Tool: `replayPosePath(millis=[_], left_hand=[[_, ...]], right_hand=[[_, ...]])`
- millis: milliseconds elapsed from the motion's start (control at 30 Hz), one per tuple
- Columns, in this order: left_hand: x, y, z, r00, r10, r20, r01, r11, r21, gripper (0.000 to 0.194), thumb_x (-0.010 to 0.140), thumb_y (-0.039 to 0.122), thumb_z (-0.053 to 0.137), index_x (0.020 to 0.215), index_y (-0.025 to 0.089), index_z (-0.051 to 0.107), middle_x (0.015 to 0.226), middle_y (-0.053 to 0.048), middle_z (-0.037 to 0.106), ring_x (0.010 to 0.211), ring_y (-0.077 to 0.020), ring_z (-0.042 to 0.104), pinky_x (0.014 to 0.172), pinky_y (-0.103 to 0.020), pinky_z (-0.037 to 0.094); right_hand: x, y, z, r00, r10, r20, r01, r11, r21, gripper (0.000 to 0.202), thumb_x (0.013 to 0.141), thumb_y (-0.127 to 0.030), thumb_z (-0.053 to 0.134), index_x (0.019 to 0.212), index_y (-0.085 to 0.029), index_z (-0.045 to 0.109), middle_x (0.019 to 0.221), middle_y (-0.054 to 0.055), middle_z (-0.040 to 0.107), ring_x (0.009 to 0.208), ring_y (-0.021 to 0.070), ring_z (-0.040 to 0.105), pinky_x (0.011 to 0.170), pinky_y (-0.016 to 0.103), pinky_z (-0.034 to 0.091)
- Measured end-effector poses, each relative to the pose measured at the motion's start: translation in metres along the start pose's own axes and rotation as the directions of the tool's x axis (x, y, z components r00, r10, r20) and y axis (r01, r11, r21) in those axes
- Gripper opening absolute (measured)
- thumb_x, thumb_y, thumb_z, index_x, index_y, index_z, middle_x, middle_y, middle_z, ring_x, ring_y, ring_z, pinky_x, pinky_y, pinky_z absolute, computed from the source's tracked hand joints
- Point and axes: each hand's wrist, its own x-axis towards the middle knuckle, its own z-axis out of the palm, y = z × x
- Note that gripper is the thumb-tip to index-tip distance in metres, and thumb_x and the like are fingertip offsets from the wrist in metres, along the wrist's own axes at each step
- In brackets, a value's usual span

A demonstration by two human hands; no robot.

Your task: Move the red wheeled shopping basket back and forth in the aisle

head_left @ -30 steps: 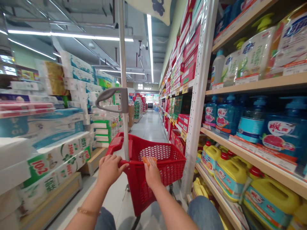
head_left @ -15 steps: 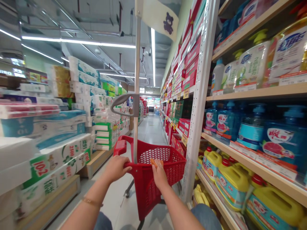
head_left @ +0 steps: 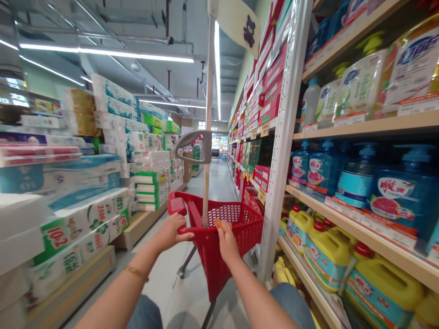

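Note:
A small red shopping cart (head_left: 219,269) with a perforated basket stands before me, slightly turned. My left hand (head_left: 173,233) is closed round the rim at its left corner, thumb along the top edge. At the middle of the near rim, my right hand (head_left: 227,241) holds a small orange cloth (head_left: 219,224), partly hidden by the fingers. From the cart rises a pale pole (head_left: 206,192) with a grey loop handle (head_left: 192,146) on it. A cream flag (head_left: 236,23) with a dark bear hangs at its top.
On the right, shelves (head_left: 360,125) bear pump bottles and yellow jugs (head_left: 327,256); a white metal upright (head_left: 283,137) stands close to the cart. Stacked tissue packs (head_left: 78,228) on low wooden platforms line the left. The aisle floor (head_left: 219,176) stretches ahead between them.
The cart has turned a little, its pole and loop handle shifting right in view. Both hands have moved with it, the left slightly right, and still keep their holds.

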Motion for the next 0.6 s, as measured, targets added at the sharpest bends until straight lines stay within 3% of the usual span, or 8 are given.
replayPosePath(millis=[133, 267, 467, 600], left_hand=[[0.002, -0.004, 0.022, 0.998, -0.017, -0.057, 0.02, 0.998, 0.063, 0.048, 0.083, 0.061, 0.05, 0.059, 0.02, 0.052, 0.063, -0.001, 0.053, 0.069, -0.0174, 0.049, 0.07, -0.03, 0.038], [0.004, 0.005, 0.033, 0.994, -0.02, -0.106, 0.026, 0.998, 0.06, 0.041, 0.09, 0.049, 0.043, 0.063, 0.02, 0.054, 0.065, -0.002, 0.054, 0.07, -0.018, 0.049, 0.071, -0.031, 0.036], [0.008, 0.023, 0.039, 0.987, -0.063, -0.148, 0.072, 0.996, 0.057, 0.041, 0.094, 0.039, 0.036, 0.062, 0.02, 0.052, 0.066, -0.003, 0.055, 0.071, -0.0181, 0.048, 0.07, -0.033, 0.034], [0.011, 0.034, 0.043, 0.988, -0.058, -0.145, 0.058, 0.998, 0.0, 0.044, 0.098, 0.033, 0.023, 0.067, 0.02, 0.051, 0.068, -0.002, 0.056, 0.074, -0.0174, 0.05, 0.074, -0.033, 0.034]], right_hand=[[-0.007, -0.012, 0.024, 0.989, 0.077, -0.123, -0.081, 0.996, -0.029, 0.054, 0.097, -0.035, 0.03, 0.139, -0.002, 0.043, 0.146, 0.019, 0.039, 0.139, 0.0259, 0.03, 0.114, 0.05, 0.025], [-0.015, -0.029, 0.035, 0.988, 0.04, -0.147, -0.042, 0.999, -0.008, 0.055, 0.098, -0.036, 0.03, 0.142, -0.005, 0.039, 0.149, 0.017, 0.034, 0.141, 0.0249, 0.024, 0.115, 0.049, 0.023], [-0.034, -0.034, 0.037, 0.978, 0.027, -0.208, -0.025, 1.0, 0.016, 0.055, 0.099, -0.036, 0.031, 0.146, -0.009, 0.032, 0.151, 0.016, 0.028, 0.142, 0.0259, 0.022, 0.114, 0.052, 0.026], [-0.044, -0.057, 0.042, 0.971, -0.111, -0.212, 0.105, 0.994, -0.039, 0.052, 0.098, -0.031, 0.033, 0.147, -0.012, 0.029, 0.153, 0.013, 0.026, 0.143, 0.0249, 0.02, 0.113, 0.052, 0.027]])
